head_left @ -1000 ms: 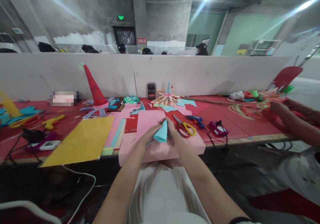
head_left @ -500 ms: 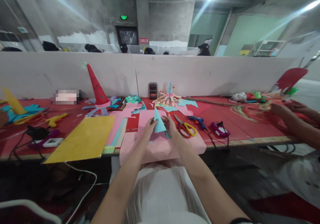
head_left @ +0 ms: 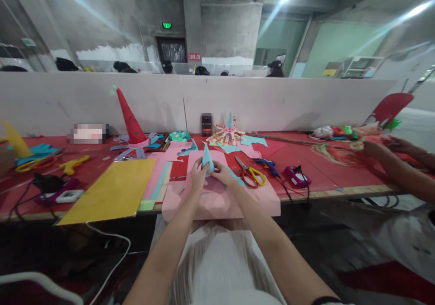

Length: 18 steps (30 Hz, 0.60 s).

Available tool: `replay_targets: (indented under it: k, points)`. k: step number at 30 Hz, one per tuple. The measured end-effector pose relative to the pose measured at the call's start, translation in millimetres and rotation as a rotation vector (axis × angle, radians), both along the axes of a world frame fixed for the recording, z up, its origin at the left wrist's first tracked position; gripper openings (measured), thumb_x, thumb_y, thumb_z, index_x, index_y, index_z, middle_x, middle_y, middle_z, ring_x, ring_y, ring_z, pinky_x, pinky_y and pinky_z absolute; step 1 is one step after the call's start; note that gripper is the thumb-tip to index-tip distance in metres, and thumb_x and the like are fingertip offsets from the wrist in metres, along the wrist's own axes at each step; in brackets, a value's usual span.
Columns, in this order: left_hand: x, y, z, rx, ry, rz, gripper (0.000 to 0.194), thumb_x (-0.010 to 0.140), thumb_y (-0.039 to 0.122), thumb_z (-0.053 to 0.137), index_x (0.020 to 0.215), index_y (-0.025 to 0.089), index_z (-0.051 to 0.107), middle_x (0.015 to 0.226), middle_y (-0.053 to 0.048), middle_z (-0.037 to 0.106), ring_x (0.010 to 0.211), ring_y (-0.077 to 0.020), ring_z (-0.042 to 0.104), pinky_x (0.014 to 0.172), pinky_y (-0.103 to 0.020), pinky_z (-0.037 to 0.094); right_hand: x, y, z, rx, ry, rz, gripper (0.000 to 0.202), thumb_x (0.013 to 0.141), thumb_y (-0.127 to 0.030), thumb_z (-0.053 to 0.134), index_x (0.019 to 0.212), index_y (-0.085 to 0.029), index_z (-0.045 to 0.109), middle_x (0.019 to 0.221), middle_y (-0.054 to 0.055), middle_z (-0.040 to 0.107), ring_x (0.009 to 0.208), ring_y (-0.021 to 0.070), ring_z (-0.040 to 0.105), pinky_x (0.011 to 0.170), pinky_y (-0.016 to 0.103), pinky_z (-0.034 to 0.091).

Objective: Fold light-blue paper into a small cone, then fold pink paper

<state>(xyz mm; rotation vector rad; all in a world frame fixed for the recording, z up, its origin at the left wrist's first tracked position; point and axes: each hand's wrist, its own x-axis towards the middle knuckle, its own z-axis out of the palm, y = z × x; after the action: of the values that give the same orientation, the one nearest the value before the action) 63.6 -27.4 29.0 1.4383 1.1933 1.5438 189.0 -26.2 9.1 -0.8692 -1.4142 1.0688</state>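
Observation:
A light blue paper cone point(head_left: 207, 156) points upward above the pink paper point(head_left: 220, 204) at the table's front edge. My left hand point(head_left: 199, 172) grips its left side, and my right hand point(head_left: 220, 174) has its fingers on the lower right side. Both hands partly cover the cone's base. Just right of my right hand lie scissors point(head_left: 252, 174) with red and yellow handles. Behind the cone stands a small blue cone with a pink band and a fringed base point(head_left: 229, 135).
A yellow sheet point(head_left: 110, 189) and a tall red cone point(head_left: 131, 119) are at the left. Right of the scissors lie a blue glue gun point(head_left: 268, 163) and a purple device point(head_left: 297, 176). Another person's hands point(head_left: 374, 150) work at the far right.
The blue cone has shifted slightly left and looks narrower. My right hand has moved left and closed onto it; its fingers were further apart before.

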Motion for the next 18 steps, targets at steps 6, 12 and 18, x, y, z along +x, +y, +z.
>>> replay_targets:
  k: [6,12,18]
  points:
    - [3.1,2.4,-2.7,0.028,0.06,-0.054,0.034,0.069,0.026,0.059,0.102,0.019,0.056,0.108,-0.006,0.059,0.107,-0.0194,0.05,0.093,-0.028,0.036,-4.2,0.5,-5.1,-0.012,-0.051,-0.07,0.036,0.059,-0.027,0.068,0.094,-0.022,0.06,0.088,-0.001,0.063,0.075,0.0128,0.057,0.071,0.025,0.045]
    - [7.6,1.2,-8.6,0.158,0.155,-0.075,0.044,0.079,0.03,0.047,0.12,0.017,0.042,0.127,-0.011,0.045,0.119,-0.019,0.039,0.099,-0.032,0.031,-0.3,-1.2,1.5,-0.084,0.025,-0.186,0.034,0.058,-0.035,0.067,0.086,-0.017,0.06,0.077,0.0,0.064,0.072,0.0139,0.056,0.069,0.026,0.043]
    - [12.6,-2.4,-10.5,0.209,0.369,0.028,0.042,0.084,0.025,0.038,0.124,0.014,0.036,0.129,-0.013,0.041,0.122,-0.0193,0.035,0.102,-0.036,0.028,0.1,20.5,-6.3,-0.245,0.32,-0.267,0.034,0.06,-0.048,0.063,0.074,-0.019,0.053,0.063,0.0,0.059,0.067,0.0153,0.057,0.061,0.027,0.046]
